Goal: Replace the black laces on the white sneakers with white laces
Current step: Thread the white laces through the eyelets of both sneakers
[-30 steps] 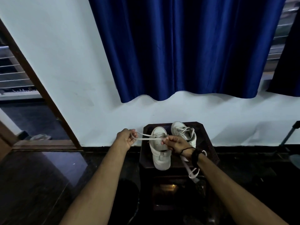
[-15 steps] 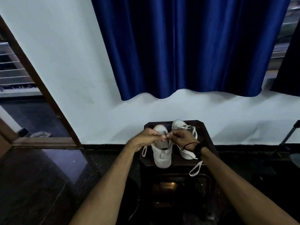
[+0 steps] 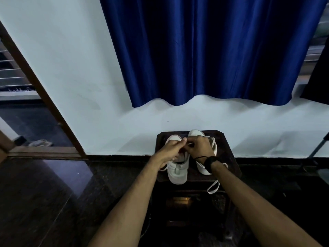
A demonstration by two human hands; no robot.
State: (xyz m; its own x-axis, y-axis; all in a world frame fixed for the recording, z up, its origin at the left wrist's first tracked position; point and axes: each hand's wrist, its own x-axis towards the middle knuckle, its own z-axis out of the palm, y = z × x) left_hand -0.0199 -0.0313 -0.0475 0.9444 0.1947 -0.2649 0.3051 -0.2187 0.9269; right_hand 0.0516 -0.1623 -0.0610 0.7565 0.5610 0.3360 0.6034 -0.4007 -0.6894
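At lower centre, left hand [image 3: 171, 148] and right hand [image 3: 199, 148] pinched a white lace [image 3: 190, 143] over the near sneaker [image 3: 178, 172]; slack could undo the threading.

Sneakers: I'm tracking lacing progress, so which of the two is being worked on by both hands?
The left white sneaker, nearer the doorway: both hands pinch a white lace over it. The right white sneaker lies under the right wrist.

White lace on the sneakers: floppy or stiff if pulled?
Likely floppy: the white lace droops in a limp loop over the dark stool edge. Probably light; both hands pinch it with fingertips. May snag rather than slide.
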